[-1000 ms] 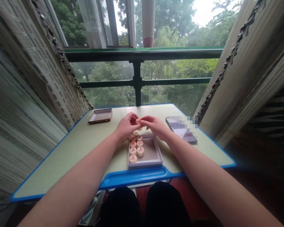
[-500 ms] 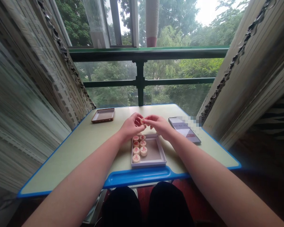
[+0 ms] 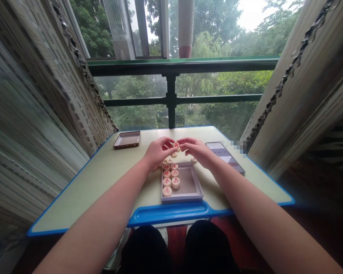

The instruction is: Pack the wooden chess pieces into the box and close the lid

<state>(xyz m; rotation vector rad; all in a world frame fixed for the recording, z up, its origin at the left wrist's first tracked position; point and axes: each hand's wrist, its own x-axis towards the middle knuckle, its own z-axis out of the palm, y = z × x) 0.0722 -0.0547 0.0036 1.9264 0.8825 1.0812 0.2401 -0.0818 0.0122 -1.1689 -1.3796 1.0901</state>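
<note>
A round wooden Chinese chess piece [image 3: 176,144] with a red character is held between my two hands, above the table behind the box. My left hand [image 3: 160,152] grips it from the left with thumb and fingers. From the right, my right hand [image 3: 194,150] pinches its edge with the fingertips. Below sits the shallow open box [image 3: 199,190], its left side holding two columns of pieces with red characters. Beyond its far rim lie a few loose pieces, including one [image 3: 174,154] under the hands and another [image 3: 193,160] by my right hand.
The box lid [image 3: 127,145] lies at the table's back left. To the right rests a phone [image 3: 228,160]. A blue trough [image 3: 171,213] runs along the front edge of the table [image 3: 97,179]. Curtains hang on both sides, and a green railing [image 3: 171,99] stands behind.
The held piece has been raised slightly and turned so its red character faces me. My hands have drawn a little apart, showing loose pieces beneath. The view has shifted slightly.
</note>
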